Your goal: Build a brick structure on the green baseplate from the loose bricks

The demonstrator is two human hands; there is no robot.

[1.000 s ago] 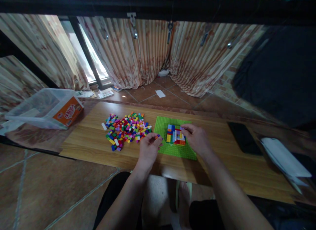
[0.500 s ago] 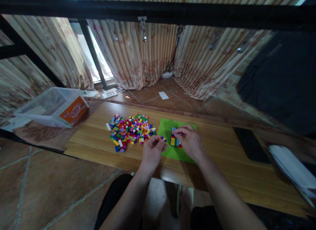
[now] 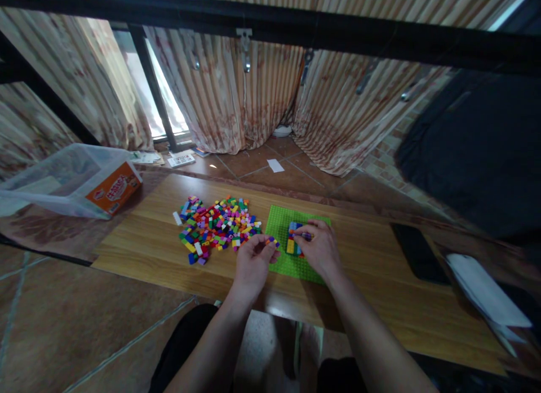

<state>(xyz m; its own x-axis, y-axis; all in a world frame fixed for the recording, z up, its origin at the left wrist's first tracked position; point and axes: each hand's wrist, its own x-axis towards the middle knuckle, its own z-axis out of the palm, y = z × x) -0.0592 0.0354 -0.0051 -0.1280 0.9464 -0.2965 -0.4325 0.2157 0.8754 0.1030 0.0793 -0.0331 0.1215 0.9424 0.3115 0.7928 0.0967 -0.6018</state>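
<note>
A green baseplate (image 3: 276,215) lies on the wooden table, with a block of blue, yellow, red and green toy bricks (image 3: 291,245) built on it. My right hand (image 3: 323,249) is over this block, its fingers closed on a small purple brick (image 3: 307,235) at the block's top. The hand covers the block's right side. Just left of the block, my left hand (image 3: 253,263) pinches a few small purple and orange bricks (image 3: 273,242) above the plate's left edge. A heap of loose bricks (image 3: 220,224) in many colours spreads to the left of the plate.
A clear plastic box (image 3: 70,199) with an orange label stands left of the table (image 3: 139,252). To the right lie a black phone-like slab (image 3: 418,252) and a white object (image 3: 486,289). Curtains hang behind a dark horizontal bar (image 3: 279,24).
The whole view has shifted slightly, so the table and its things sit a little further left. Both hands keep nearly the same places over the plate and the same grips.
</note>
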